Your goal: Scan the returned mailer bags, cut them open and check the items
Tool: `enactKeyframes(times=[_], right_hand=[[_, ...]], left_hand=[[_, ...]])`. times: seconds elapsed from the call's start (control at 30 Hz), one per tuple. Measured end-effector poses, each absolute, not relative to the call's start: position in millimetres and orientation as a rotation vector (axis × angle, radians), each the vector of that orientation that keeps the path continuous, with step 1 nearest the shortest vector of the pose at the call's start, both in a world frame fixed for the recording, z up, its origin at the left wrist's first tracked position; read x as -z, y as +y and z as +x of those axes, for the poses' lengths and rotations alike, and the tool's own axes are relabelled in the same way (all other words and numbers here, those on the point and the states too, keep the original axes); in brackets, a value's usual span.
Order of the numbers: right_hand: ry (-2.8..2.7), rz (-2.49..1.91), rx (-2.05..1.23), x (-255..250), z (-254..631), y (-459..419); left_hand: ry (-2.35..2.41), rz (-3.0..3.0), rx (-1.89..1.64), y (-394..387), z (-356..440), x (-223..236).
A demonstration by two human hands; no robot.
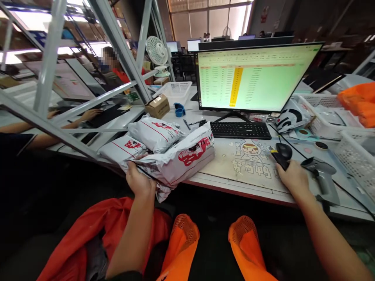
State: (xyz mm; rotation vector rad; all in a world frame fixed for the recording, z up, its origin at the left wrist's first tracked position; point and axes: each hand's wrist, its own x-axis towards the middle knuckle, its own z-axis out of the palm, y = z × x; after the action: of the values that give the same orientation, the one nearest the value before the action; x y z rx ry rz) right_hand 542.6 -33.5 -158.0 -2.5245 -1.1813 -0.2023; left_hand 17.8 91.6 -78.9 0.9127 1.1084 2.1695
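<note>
The left hand point(141, 180) pinches the near end of a white-and-red mailing bag point(187, 156) overhanging the worktop point(191, 116); the right hand point(293, 179) is closed round a yellow-tipped black tool point(279, 159) beside the mouse point(284, 151).

The left hand point(141, 182) is at about ten o'clock, its forearm slanting up from below, with fingers curled in a grip. The right hand point(293, 177) is at about two o'clock, fingers closed around something, its forearm running down toward four o'clock. Both forearms are bare.
</note>
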Motion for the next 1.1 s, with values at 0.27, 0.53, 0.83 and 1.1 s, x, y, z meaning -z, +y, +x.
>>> enactKeyframes(times=[0.27,0.53,0.83,1.1], right_hand=[[-1.601,-1.564,-0.297,102,360,-25],[-1.739,-1.273,-0.204,87,275,45],[-1.660,-1.347,-0.216,63,281,55],[-1.192,-1.139,-0.728,31,339,110]], left_hand=[[1.744,1.844,-2.354,41,17,104],[1.451,2.835,-0.824,14,18,61],[1.293,2.638,-0.967,55,-1,43],[0.502,2.693,-1.641,86,4,46]])
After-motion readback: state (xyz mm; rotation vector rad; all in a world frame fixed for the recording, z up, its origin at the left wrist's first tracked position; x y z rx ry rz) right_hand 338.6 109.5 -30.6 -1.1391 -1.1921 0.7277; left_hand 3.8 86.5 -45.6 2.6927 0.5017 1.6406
